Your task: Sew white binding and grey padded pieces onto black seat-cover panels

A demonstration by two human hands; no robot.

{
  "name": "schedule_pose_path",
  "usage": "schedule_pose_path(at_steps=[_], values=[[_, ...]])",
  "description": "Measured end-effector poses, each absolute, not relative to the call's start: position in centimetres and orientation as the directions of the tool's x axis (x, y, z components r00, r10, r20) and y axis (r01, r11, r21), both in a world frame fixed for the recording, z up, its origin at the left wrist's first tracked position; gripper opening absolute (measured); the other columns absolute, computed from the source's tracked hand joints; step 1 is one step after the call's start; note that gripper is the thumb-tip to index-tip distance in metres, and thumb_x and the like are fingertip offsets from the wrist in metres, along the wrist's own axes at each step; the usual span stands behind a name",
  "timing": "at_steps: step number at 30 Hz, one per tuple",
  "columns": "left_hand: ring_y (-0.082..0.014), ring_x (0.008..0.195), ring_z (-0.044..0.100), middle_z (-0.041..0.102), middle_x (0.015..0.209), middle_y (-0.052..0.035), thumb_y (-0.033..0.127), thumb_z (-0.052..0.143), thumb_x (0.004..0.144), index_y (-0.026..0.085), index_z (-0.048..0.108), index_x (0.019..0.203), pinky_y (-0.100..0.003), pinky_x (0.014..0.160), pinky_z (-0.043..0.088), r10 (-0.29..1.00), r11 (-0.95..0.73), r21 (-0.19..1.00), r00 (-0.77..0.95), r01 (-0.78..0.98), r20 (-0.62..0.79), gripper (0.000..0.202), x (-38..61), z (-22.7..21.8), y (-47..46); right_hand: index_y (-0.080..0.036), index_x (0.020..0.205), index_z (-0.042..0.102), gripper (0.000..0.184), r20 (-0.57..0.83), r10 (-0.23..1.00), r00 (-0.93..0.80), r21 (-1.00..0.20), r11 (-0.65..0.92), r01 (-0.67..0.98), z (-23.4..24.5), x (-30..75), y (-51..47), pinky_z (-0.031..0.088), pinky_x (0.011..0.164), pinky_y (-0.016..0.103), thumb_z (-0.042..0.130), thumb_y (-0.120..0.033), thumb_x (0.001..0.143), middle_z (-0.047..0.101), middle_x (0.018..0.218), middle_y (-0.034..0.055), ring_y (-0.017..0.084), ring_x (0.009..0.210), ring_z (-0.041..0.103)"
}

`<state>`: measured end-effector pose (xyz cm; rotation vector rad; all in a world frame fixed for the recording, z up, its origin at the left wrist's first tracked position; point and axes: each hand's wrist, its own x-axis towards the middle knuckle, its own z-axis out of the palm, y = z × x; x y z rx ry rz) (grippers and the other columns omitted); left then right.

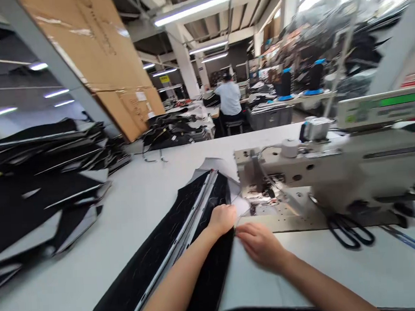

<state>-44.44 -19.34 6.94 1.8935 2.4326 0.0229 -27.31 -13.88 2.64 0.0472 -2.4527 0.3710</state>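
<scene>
A long dark fabric piece (pixel 196 207) with a pale strip down its middle lies on the white table, left of the sewing machine (pixel 285 170). My left hand (pixel 223 218) rests on its right part, fingers curled over the edge near the machine's needle plate. Just below it, my right hand (pixel 261 245) pinches the same right edge between thumb and fingers. Both hands are close together, in front of the needle area. Grey lining (pixel 222 166) shows under the far end of the piece. My left fingertips are partly hidden.
Black-handled scissors (pixel 350 231) lie by the machine base, with blue-handled tweezers or a similar tool (pixel 412 242) to their right. Stacked dark fabric pieces (pixel 38 183) fill the left side. Thread cones (pixel 285 84) stand behind the machine. Farther back, a person (pixel 229 98) sits at another table.
</scene>
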Motion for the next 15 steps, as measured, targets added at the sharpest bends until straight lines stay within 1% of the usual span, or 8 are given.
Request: schedule_pose_path(at_steps=[3, 6, 8, 9, 10, 12, 13, 15], values=[[-0.0214, 0.084, 0.063, 0.068, 0.085, -0.0076, 0.017, 0.038, 0.088, 0.016, 0.062, 0.081, -0.030, 0.075, 0.046, 0.952, 0.291, 0.128, -0.274, 0.948, -0.134, 0.025, -44.7, 7.6, -24.4, -0.015, 0.120, 0.059, 0.038, 0.607, 0.055, -0.793, -0.222, 0.970, -0.102, 2.6, -27.4, -13.8, 0.045, 0.096, 0.050, 0.042, -0.009, 0.087, 0.052, 0.131, 0.0173, 0.029, 0.122, 0.047], [-0.0116, 0.071, 0.061, 0.066, 0.078, 0.0018, 0.012, 0.038, 0.084, 0.019, 0.061, 0.082, -0.020, 0.067, 0.046, 0.942, 0.293, 0.336, -0.209, 0.895, -0.264, 0.025, -45.3, 10.6, -30.1, -0.021, 0.132, 0.052, 0.048, 0.519, -0.041, -0.854, -0.163, 0.976, -0.146, 2.2, -28.4, -14.1, 0.042, 0.102, 0.051, 0.044, -0.012, 0.086, 0.051, 0.135, 0.0135, 0.028, 0.127, 0.044], [-0.0102, 0.074, 0.060, 0.066, 0.086, 0.0023, 0.013, 0.038, 0.084, 0.021, 0.061, 0.097, -0.019, 0.068, 0.047, 0.954, 0.294, 0.499, -0.214, 0.815, -0.211, 0.028, -47.2, 13.4, -32.8, -0.021, 0.133, 0.051, 0.046, 0.467, -0.149, -0.872, -0.171, 0.952, -0.254, 1.9, -29.3, -14.7, 0.046, 0.100, 0.045, 0.043, -0.013, 0.088, 0.058, 0.128, 0.0108, 0.024, 0.121, 0.051], [-0.0116, 0.081, 0.061, 0.065, 0.095, 0.0002, 0.017, 0.039, 0.084, 0.021, 0.059, 0.107, -0.021, 0.073, 0.048, 0.947, 0.318, 0.525, -0.295, 0.789, -0.129, 0.030, -48.8, 14.6, -33.8, -0.019, 0.131, 0.053, 0.044, 0.467, -0.185, -0.865, -0.175, 0.939, -0.295, 1.7, -29.8, -15.0, 0.048, 0.098, 0.042, 0.042, -0.013, 0.089, 0.061, 0.124, 0.0104, 0.023, 0.118, 0.054], [-0.0138, 0.089, 0.060, 0.063, 0.105, -0.0028, 0.021, 0.039, 0.086, 0.021, 0.055, 0.116, -0.024, 0.079, 0.048, 0.898, 0.388, 0.496, -0.439, 0.776, -0.016, 0.034, -50.8, 15.5, -34.5, -0.017, 0.129, 0.054, 0.042, 0.478, -0.201, -0.855, -0.177, 0.931, -0.318, 1.6, -30.2, -15.4, 0.049, 0.097, 0.041, 0.041, -0.012, 0.090, 0.062, 0.122, 0.0108, 0.023, 0.115, 0.056], [-0.0204, 0.106, 0.057, 0.057, 0.121, -0.0093, 0.033, 0.037, 0.091, 0.019, 0.048, 0.128, -0.032, 0.091, 0.044, 0.670, 0.664, 0.319, -0.727, 0.676, 0.148, 0.041, -55.1, 16.2, -35.9, -0.015, 0.128, 0.055, 0.041, 0.511, -0.193, -0.838, -0.180, 0.929, -0.323, 1.5, -30.8, -15.9, 0.051, 0.095, 0.041, 0.040, -0.012, 0.090, 0.064, 0.119, 0.0115, 0.024, 0.113, 0.057], [-0.0250, 0.117, 0.051, 0.052, 0.130, -0.0127, 0.039, 0.039, 0.091, 0.018, 0.044, 0.133, -0.037, 0.098, 0.040, 0.549, 0.794, 0.212, -0.822, 0.570, 0.151, 0.047, -57.1, 15.8, -36.6, -0.015, 0.129, 0.054, 0.042, 0.521, -0.182, -0.834, -0.184, 0.930, -0.317, 1.5, -30.9, -16.1, 0.051, 0.094, 0.041, 0.041, -0.011, 0.090, 0.064, 0.119, 0.0112, 0.024, 0.113, 0.057], [-0.0349, 0.127, 0.042, 0.040, 0.141, -0.0189, 0.054, 0.050, 0.084, 0.016, 0.034, 0.140, -0.045, 0.101, 0.037, 0.339, 0.941, 0.015, -0.940, 0.339, -0.030, 0.070, -59.8, 14.0, -38.0, -0.018, 0.132, 0.052, 0.044, 0.526, -0.165, -0.834, -0.194, 0.932, -0.307, 1.5, -31.0, -16.1, 0.052, 0.092, 0.041, 0.042, -0.012, 0.090, 0.063, 0.120, 0.0103, 0.024, 0.113, 0.057]])
